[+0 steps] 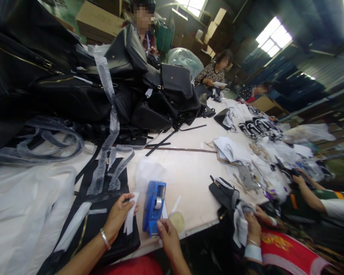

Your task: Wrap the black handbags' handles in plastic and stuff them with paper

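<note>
My left hand (122,214) pinches a folded white strip of thin wrapping (131,215) above a black bag (117,244). The bag lies flat at the table's near edge, its gold zip partly under white wrapping. A blue tape dispenser (153,206) stands right of the bag with a small roll in it. At the dispenser's near end, my right hand (169,236) has thumb and fingers pressed together; whatever lies between them is too small to make out. Clear plastic strips (106,172) run over the bag's upper part and straps.
Black bags (160,91) are heaped at the back left. White plastic sheeting (23,214) covers the left side. A yellowish tape roll (177,221) sits beside the dispenser. To the right, a co-worker's hands (253,225) hold a dark bag with white wrapping. Papers (232,151) lie mid-table.
</note>
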A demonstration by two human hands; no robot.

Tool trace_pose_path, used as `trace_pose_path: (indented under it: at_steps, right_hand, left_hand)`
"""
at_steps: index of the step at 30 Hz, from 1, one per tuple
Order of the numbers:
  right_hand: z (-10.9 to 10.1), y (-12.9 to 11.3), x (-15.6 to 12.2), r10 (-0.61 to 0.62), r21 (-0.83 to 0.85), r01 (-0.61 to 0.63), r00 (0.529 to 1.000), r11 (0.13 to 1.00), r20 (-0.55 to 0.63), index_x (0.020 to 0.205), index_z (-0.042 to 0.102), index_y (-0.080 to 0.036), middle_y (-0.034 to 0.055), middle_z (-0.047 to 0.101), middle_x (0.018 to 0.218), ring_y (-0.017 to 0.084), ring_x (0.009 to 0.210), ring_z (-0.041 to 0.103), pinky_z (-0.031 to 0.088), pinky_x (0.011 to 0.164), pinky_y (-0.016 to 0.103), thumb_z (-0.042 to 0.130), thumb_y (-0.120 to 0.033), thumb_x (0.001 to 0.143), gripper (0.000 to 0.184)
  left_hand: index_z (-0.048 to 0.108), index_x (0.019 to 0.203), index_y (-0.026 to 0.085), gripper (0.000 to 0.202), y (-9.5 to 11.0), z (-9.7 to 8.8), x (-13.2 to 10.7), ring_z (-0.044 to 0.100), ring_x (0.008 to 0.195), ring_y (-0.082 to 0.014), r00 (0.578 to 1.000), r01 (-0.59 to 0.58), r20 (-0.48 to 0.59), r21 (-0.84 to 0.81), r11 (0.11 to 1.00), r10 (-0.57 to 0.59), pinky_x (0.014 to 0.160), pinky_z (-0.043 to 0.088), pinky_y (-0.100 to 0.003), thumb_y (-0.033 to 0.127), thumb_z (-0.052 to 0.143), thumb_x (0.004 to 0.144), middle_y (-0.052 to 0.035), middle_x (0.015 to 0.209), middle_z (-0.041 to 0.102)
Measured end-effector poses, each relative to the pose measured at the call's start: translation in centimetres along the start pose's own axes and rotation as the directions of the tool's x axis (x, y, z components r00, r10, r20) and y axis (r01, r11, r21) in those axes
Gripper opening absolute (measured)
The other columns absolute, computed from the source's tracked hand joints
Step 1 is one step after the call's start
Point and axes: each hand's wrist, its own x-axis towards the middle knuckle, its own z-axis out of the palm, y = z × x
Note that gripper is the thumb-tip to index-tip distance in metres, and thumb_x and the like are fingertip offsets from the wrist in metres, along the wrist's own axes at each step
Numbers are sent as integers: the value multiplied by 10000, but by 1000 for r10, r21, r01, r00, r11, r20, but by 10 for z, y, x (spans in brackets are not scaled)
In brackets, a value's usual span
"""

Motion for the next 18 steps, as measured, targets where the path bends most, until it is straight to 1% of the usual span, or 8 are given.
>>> trace_pose_path:
  at_steps: [2,6,8,10,12,13,15,18]
  right_hand:
    - [8,-1,-1,39,98,-37,999,995,-27,802,647,-184,20,634,714,177,669,575,426,591,247,560,-587,772,414]
    - [9,-9,-1,74,208,-60,995,976,-61,645,581,-171,-17,528,573,147,570,494,379,550,239,595,-557,740,397]
    - [8,-14,-7,68,209,-50,994,977,-80,619,561,-170,-24,512,567,140,577,480,370,565,236,592,-532,749,386]
    - [6,-16,-18,41,171,-21,993,985,-115,648,587,-166,-13,550,618,145,630,502,377,605,235,600,-506,759,358]
    - [7,-16,-31,26,147,-6,991,989,-132,677,608,-167,-12,561,628,140,628,503,375,596,229,604,-506,768,352]
    - [7,-15,-37,38,164,-17,992,986,-122,675,606,-168,-17,547,600,131,590,490,368,564,224,601,-523,769,368]
    - [8,-11,-46,102,262,-79,992,962,-74,659,584,-169,-34,503,529,107,493,438,339,484,214,605,-574,750,416]
    - [11,-5,-49,222,428,-212,975,878,28,648,554,-166,-48,482,485,74,412,388,303,411,193,657,-625,673,472]
  left_hand:
    - [512,1018,180,416,0,-2,-1,661,608,-147,1000,-11,7,-17,1000,11,579,517,-236,354,726,706,-4,699,696]
    - [511,1020,187,400,-2,-5,-3,660,615,-141,1000,-15,21,-31,999,16,580,519,-227,342,720,716,4,697,691]
    - [505,1020,191,391,-2,-6,-3,655,606,-135,1000,-13,18,-20,1000,13,576,518,-220,330,716,721,6,695,690]
    - [500,1024,195,376,-2,-8,-4,654,613,-131,1000,-18,26,-16,1000,18,585,518,-216,318,705,735,6,697,690]
    - [497,1028,196,361,-2,-9,-4,654,622,-130,999,-22,36,-15,1000,23,593,518,-215,311,696,749,6,696,689]
    - [496,1030,196,357,-2,-9,-4,654,624,-130,999,-23,39,-15,1000,24,594,518,-215,309,693,754,6,693,688]
    - [496,1036,193,361,-2,-9,-4,654,623,-133,999,-22,36,-11,1000,23,591,518,-216,308,694,756,5,688,686]
    - [499,1047,190,377,0,-8,-3,656,619,-133,999,-22,33,-19,1000,22,592,521,-217,312,700,753,1,693,691]
